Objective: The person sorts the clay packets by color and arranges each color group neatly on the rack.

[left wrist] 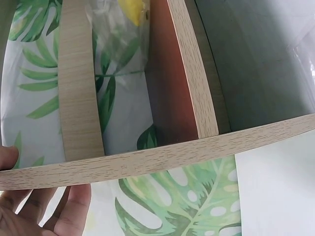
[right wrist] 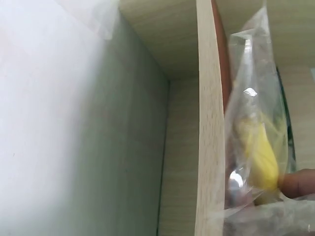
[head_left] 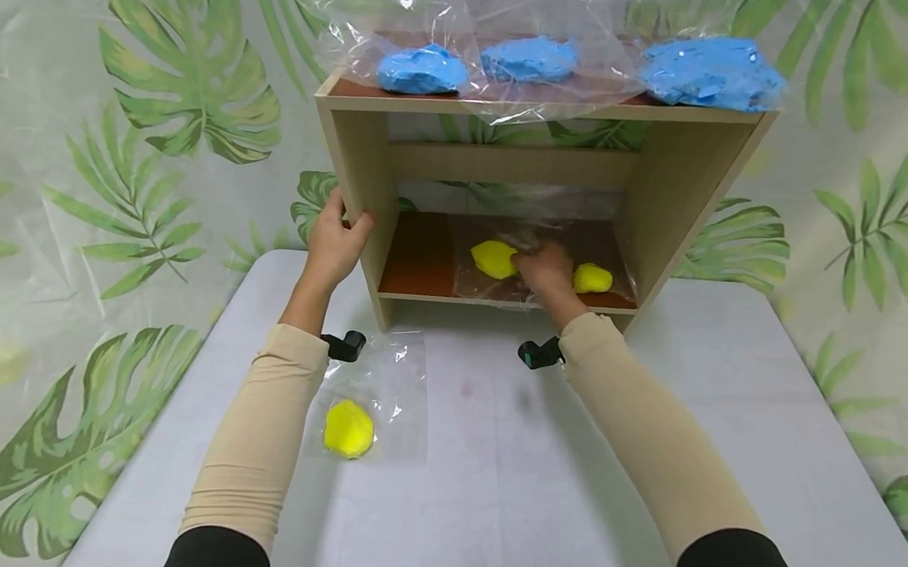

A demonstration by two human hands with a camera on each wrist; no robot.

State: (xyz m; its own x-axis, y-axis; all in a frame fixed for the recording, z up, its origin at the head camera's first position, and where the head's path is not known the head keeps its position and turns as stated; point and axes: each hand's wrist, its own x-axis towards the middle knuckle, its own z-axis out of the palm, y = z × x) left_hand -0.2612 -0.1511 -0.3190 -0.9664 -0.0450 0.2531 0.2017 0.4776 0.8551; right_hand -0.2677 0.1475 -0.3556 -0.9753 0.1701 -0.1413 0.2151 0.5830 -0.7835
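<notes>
My left hand [head_left: 336,244] grips the left side panel of a small wooden shelf [head_left: 349,183]; in the left wrist view its thumb lies inside the panel's edge and the fingers [left wrist: 74,209] outside. My right hand [head_left: 547,272] reaches onto the lower board and pinches a clear plastic bag holding a yellow clay-like lump [head_left: 494,259]. The right wrist view shows the thumb [right wrist: 299,184] against the bagged yellow lump [right wrist: 263,160], with the other fingers partly hidden behind plastic. Another yellow lump [head_left: 592,278] sits just right of this hand on the same board.
Three blue lumps in clear bags, one of them a blue lump [head_left: 530,60], lie along the shelf's top. On the white table [head_left: 461,500], a bagged yellow lump [head_left: 348,429] rests in front of the shelf's left side. Leaf-patterned cloth [head_left: 192,92] hangs behind.
</notes>
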